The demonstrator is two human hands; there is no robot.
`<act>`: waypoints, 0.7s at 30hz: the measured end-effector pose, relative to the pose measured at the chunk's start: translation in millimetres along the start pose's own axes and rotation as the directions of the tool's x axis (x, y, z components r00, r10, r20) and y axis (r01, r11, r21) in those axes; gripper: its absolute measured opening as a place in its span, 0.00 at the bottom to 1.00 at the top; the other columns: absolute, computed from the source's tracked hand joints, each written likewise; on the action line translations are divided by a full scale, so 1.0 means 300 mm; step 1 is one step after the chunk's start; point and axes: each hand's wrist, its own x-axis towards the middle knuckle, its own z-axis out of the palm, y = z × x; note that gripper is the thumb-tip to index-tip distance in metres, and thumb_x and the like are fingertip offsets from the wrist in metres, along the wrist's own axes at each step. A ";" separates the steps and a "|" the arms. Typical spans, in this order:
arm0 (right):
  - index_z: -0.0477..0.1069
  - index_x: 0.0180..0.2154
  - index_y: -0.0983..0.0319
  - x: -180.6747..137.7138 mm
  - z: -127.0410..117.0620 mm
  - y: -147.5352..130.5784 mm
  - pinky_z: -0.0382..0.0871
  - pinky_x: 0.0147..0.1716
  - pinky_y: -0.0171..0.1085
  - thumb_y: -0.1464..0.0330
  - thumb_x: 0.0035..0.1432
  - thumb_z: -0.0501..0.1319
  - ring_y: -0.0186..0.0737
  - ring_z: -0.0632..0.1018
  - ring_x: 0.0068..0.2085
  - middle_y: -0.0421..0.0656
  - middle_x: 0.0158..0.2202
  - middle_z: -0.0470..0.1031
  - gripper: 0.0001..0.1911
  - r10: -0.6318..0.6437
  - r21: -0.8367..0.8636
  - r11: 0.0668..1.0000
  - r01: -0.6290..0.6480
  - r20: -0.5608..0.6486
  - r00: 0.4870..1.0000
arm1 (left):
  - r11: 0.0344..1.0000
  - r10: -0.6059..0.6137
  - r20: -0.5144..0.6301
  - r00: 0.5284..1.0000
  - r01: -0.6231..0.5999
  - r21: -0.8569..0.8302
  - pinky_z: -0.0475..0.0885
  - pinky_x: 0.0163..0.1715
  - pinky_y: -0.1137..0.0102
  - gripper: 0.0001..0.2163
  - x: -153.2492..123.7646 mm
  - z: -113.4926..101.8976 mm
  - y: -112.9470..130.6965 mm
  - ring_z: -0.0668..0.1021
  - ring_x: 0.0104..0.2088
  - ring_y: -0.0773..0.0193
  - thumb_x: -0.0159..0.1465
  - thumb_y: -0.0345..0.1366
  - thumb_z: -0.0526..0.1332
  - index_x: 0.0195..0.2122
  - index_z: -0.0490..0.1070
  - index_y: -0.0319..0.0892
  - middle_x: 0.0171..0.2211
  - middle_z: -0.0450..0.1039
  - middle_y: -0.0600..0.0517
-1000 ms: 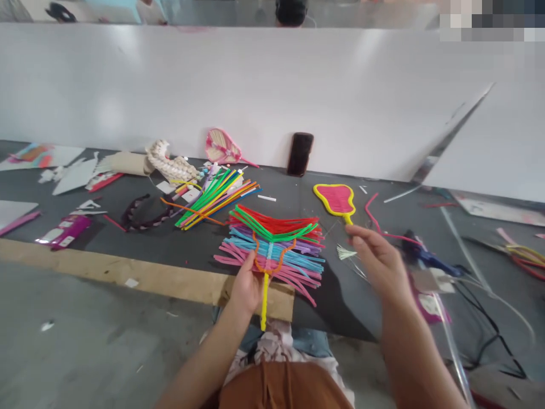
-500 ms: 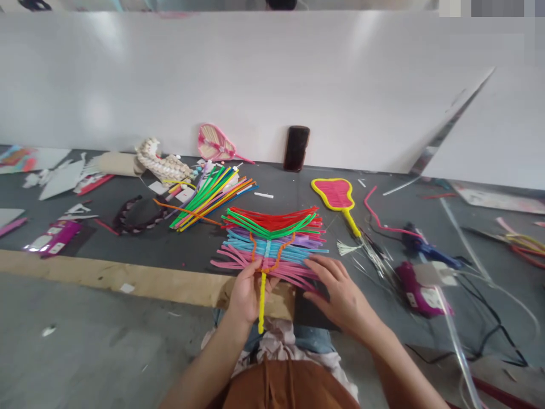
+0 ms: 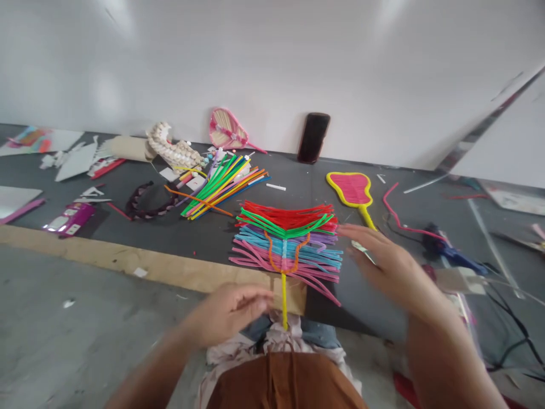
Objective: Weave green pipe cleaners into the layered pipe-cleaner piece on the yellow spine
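Observation:
A fan-like piece of pipe cleaners (image 3: pixel 289 218) lies at the table's front edge, with red, green, purple, blue and pink rows running crosswise. An orange pipe cleaner (image 3: pixel 272 253) curves over its middle, and its yellow stem (image 3: pixel 284 301) points toward me past the edge. My left hand (image 3: pixel 230 315) hovers just left of the stem, open and holding nothing, fingers stretched. To the right of the rows, my right hand (image 3: pixel 383 258) is also open, slightly blurred, its fingers extended near the row ends. It partly covers the handle of a yellow-rimmed pink fan (image 3: pixel 351 189).
Loose pipe cleaners (image 3: pixel 221 187) are piled left of centre, beside a dark braided headband (image 3: pixel 151 201). A phone (image 3: pixel 314 137) and a pink fan (image 3: pixel 227 129) lean on the white partition. At right lie a blue glue gun (image 3: pixel 457 255) and black cables (image 3: pixel 506 324).
Both hands have let go of the pipe-cleaner piece: the left drew back to the left, the right moved right and up. The piece now rests on the table. The view has shifted slightly.

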 end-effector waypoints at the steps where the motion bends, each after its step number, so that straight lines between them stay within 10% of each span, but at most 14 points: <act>1: 0.70 0.55 0.59 0.043 0.028 -0.022 0.72 0.54 0.44 0.68 0.66 0.52 0.42 0.75 0.55 0.47 0.54 0.75 0.18 -0.040 0.017 0.999 0.041 -0.018 0.999 | 0.962 0.123 -0.114 0.986 -0.090 0.257 0.74 0.48 0.66 0.15 0.025 -0.022 0.030 0.80 0.47 0.60 0.69 0.42 0.53 0.51 0.74 0.45 0.47 0.79 0.47; 5: 0.72 0.54 0.65 0.163 0.208 -0.051 0.66 0.60 0.48 0.74 0.65 0.50 0.47 0.70 0.61 0.51 0.56 0.74 0.20 -0.220 -0.024 0.974 0.224 0.103 0.970 | 0.421 0.570 -0.076 0.818 -0.211 0.882 0.61 0.62 0.55 0.17 0.233 -0.076 0.083 0.69 0.62 0.53 0.70 0.34 0.50 0.54 0.72 0.36 0.58 0.70 0.40; 9: 0.67 0.59 0.69 0.159 0.339 0.000 0.62 0.62 0.55 0.72 0.65 0.51 0.52 0.64 0.65 0.56 0.62 0.66 0.22 -0.160 -0.138 0.971 0.196 0.236 0.959 | 0.046 0.542 0.185 0.820 -0.249 0.967 0.47 0.67 0.47 0.27 0.390 -0.125 0.006 0.58 0.68 0.49 0.70 0.48 0.51 0.63 0.61 0.34 0.65 0.59 0.39; 15: 0.68 0.58 0.67 0.095 0.379 0.055 0.61 0.63 0.54 0.68 0.67 0.52 0.52 0.61 0.67 0.55 0.63 0.65 0.21 -0.193 -0.116 0.968 0.223 0.224 0.955 | 0.061 0.455 0.202 0.867 -0.257 0.965 0.36 0.67 0.46 0.38 0.389 -0.173 -0.101 0.51 0.70 0.51 0.66 0.60 0.46 0.69 0.48 0.37 0.69 0.49 0.40; 21: 0.70 0.57 0.65 0.083 0.382 0.060 0.62 0.62 0.53 0.67 0.67 0.53 0.50 0.61 0.67 0.54 0.62 0.67 0.20 -0.200 -0.102 0.969 0.225 0.210 0.957 | 0.307 0.450 0.146 0.881 -0.306 0.901 0.33 0.66 0.44 0.40 0.392 -0.168 -0.112 0.51 0.70 0.49 0.63 0.63 0.48 0.69 0.49 0.40 0.69 0.50 0.37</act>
